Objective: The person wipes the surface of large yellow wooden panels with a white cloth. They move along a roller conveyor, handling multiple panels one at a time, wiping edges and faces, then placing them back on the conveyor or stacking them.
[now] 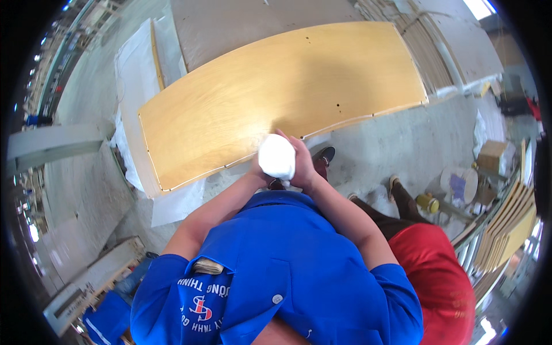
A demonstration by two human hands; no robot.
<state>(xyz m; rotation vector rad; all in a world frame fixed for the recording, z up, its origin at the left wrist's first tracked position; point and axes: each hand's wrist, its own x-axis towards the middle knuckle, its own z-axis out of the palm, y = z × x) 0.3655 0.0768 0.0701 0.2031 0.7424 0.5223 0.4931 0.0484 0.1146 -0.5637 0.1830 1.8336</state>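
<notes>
Both my hands are wrapped round a rounded white squeeze bag [276, 156], held in front of my waist at the near edge of a large yellow-brown wood panel [230, 98]. My left hand [257, 170] grips its left side, its fingers mostly hidden behind the bag. On the right side my right hand [302, 160] is closed, fingertips showing beyond the top. A thin white bead [339, 123] runs along the panel's near edge and up its left end. Small dark holes dot the panel. The bag's lower end is hidden.
Close on my right stands a person in a red shirt [431, 276]. Stacked boards [506, 230] lean at the far right, near a cardboard box [495, 156] and a yellow can [426, 202]. White sheeting [178, 204] shows under the panel's left end. A grey beam [57, 144] juts in at left.
</notes>
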